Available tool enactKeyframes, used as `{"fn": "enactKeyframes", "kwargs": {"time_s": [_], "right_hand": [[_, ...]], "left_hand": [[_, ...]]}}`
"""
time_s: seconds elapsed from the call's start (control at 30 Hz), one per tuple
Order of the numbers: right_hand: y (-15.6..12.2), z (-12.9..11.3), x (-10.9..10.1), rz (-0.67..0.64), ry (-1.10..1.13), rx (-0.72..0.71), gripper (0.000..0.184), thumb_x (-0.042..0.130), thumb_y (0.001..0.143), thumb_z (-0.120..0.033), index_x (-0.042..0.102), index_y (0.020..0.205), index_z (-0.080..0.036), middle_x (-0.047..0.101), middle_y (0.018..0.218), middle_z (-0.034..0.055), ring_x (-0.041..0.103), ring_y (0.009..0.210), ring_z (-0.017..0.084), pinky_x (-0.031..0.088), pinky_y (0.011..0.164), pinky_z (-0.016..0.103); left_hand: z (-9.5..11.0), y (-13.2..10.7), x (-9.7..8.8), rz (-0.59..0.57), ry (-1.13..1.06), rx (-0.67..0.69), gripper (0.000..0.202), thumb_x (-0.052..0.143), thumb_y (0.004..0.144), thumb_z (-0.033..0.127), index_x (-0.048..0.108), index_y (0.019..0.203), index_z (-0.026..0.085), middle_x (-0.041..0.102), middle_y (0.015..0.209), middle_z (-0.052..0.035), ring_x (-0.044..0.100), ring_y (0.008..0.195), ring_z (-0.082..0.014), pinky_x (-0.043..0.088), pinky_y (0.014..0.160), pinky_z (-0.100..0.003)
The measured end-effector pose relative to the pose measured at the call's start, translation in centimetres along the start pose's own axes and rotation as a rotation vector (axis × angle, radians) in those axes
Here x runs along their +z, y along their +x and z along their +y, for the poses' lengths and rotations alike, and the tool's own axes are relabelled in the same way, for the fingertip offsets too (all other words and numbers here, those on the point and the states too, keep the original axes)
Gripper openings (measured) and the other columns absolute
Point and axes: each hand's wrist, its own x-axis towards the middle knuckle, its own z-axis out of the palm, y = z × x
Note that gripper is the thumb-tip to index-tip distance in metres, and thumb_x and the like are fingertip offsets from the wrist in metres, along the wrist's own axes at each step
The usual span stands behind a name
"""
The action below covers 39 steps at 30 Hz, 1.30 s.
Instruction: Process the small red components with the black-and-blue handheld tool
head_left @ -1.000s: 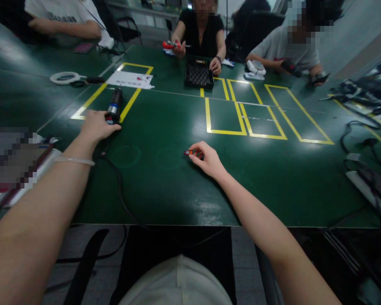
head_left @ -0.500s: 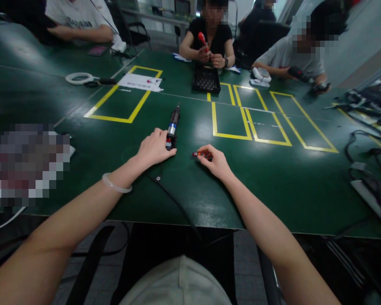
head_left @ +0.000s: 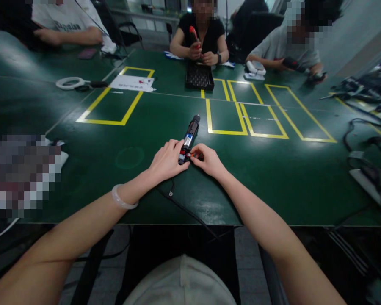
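Note:
My left hand (head_left: 167,161) is closed round the lower end of an electric screwdriver (head_left: 191,132), whose inner metal and blue parts show without a full casing. The tool lies tilted, its dark nose pointing away and slightly right. In the fingers of my right hand (head_left: 212,162) is a small red and orange part (head_left: 190,155), pressed up against the screwdriver's near end. The fingers hide most of this part, so its kind is unclear. A black cable (head_left: 187,208) with a small ring terminal (head_left: 170,194) lies on the table just below my hands.
Yellow tape outlines (head_left: 228,132) mark the green table (head_left: 130,199). A black tray (head_left: 199,80) stands before a person across the table. A white sheet (head_left: 131,82) and a white ring-shaped tool (head_left: 70,83) lie far left. Cables (head_left: 349,144) run along the right side.
My left hand has brought the screwdriver rightward and nearer, tilting it further right. The small part in my right hand now meets the tool's near end; before, a gap lay between them.

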Motion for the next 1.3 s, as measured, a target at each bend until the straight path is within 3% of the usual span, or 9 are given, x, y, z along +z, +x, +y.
{"fn": "enactKeyframes", "kwargs": {"time_s": [0.27,0.5,0.8,1.0,1.17,1.3], "right_hand": [[0.1,-0.5,-0.2,0.004,-0.096,-0.012,0.005,0.065,0.086,-0.019,0.062,0.082,-0.021,0.060,0.088,0.0024,0.058,0.080,0.017,0.046,0.076,0.030],[0.0,-0.5,-0.5,0.032,0.016,0.034,0.008,0.059,0.088,-0.019,0.063,0.095,-0.021,0.071,0.089,0.0010,0.065,0.078,0.016,0.050,0.077,0.030],[-0.2,-0.4,-0.1,0.041,-0.019,-0.039,0.012,0.056,0.089,-0.021,0.060,0.101,-0.020,0.066,0.099,0.0042,0.062,0.086,0.017,0.050,0.079,0.030],[-0.2,0.2,-0.6,0.000,-0.039,-0.023,0.013,0.055,0.090,-0.021,0.060,0.102,-0.021,0.066,0.100,0.0042,0.061,0.084,0.016,0.049,0.078,0.030],[-0.2,0.1,-0.7,-0.007,-0.045,-0.025,0.012,0.054,0.091,-0.022,0.061,0.101,-0.021,0.065,0.100,0.0045,0.062,0.085,0.016,0.050,0.078,0.031],[-0.2,0.0,-0.8,-0.014,-0.054,-0.020,0.011,0.054,0.092,-0.023,0.061,0.100,-0.021,0.064,0.100,0.0046,0.062,0.085,0.016,0.050,0.078,0.030]], "left_hand": [[0.3,0.0,0.1,0.005,0.033,-0.005,0.071,0.061,0.087,0.051,0.043,0.147,0.019,0.053,0.130,-0.0170,0.057,0.111,-0.0346,0.051,0.088,-0.045],[0.5,0.4,0.3,0.019,0.060,-0.049,0.065,0.053,0.093,0.058,0.047,0.144,0.019,0.054,0.127,-0.0171,0.057,0.111,-0.0349,0.050,0.086,-0.044],[-0.2,1.2,0.0,0.028,0.107,-0.070,0.069,0.051,0.095,0.055,0.042,0.151,0.016,0.055,0.126,-0.0192,0.056,0.112,-0.0360,0.047,0.090,-0.044],[-4.3,3.0,0.0,0.041,0.097,-0.186,0.076,0.051,0.092,0.060,0.040,0.154,0.016,0.052,0.133,-0.0205,0.053,0.119,-0.0387,0.044,0.097,-0.047],[-9.7,4.8,-0.6,0.072,0.061,-0.355,0.080,0.051,0.089,0.066,0.044,0.152,0.017,0.050,0.135,-0.0228,0.051,0.122,-0.0425,0.043,0.098,-0.052],[-14.5,5.2,-1.5,0.074,0.020,-0.493,0.078,0.050,0.092,0.066,0.043,0.153,0.018,0.047,0.139,-0.0207,0.049,0.125,-0.0388,0.041,0.100,-0.050]]}}
